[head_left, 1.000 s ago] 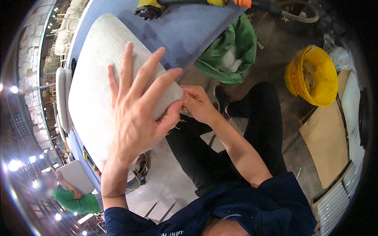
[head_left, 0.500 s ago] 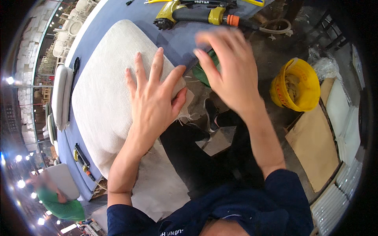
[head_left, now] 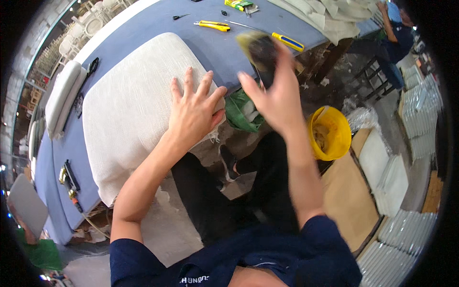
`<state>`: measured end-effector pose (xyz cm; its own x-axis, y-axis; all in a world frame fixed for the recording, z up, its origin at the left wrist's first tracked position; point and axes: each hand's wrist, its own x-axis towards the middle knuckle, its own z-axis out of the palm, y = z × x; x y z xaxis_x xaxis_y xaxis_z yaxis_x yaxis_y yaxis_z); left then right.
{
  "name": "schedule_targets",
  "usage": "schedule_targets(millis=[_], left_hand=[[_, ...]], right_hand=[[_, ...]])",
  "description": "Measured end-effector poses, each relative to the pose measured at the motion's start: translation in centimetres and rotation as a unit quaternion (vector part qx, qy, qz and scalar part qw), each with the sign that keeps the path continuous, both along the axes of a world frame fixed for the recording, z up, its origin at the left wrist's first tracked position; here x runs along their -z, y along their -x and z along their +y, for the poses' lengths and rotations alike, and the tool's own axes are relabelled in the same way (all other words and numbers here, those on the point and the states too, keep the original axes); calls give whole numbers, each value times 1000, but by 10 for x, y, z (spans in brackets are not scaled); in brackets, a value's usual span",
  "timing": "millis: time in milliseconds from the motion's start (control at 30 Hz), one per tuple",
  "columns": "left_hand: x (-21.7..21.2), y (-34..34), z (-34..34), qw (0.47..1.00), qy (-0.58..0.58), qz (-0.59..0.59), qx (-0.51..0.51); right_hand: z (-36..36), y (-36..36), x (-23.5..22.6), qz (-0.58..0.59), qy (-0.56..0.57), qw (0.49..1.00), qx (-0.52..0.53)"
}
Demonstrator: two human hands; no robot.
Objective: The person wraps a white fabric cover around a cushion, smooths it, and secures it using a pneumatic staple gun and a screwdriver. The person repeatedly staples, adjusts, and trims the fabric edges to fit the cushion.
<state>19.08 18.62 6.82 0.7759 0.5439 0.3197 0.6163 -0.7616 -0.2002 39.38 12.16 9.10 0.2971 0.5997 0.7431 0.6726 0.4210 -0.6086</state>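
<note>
Left hand (head_left: 192,106) splayed, right hand (head_left: 278,98) curled, apparently around a tool (head_left: 260,50)

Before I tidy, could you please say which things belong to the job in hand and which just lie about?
Job: pale cushion, under left hand; yellow-and-black tool, in right hand.
Apparently lying about: yellow cutter; yellow bucket; green sack.

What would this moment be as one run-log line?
left hand: spread on cushion; right hand: gripping tool, motion-blurred; cushion: on blue table
</note>
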Motion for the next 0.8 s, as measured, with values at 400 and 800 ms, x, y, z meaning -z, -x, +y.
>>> schedule_targets(millis=[400, 800], left_hand=[[4, -1, 3, 1000, 4, -20, 23], [2, -8, 3, 999, 32, -13, -10]], right_hand=[[-84, 74, 124, 204, 196, 953, -109], [-71, 63, 151, 201, 237, 941, -137]])
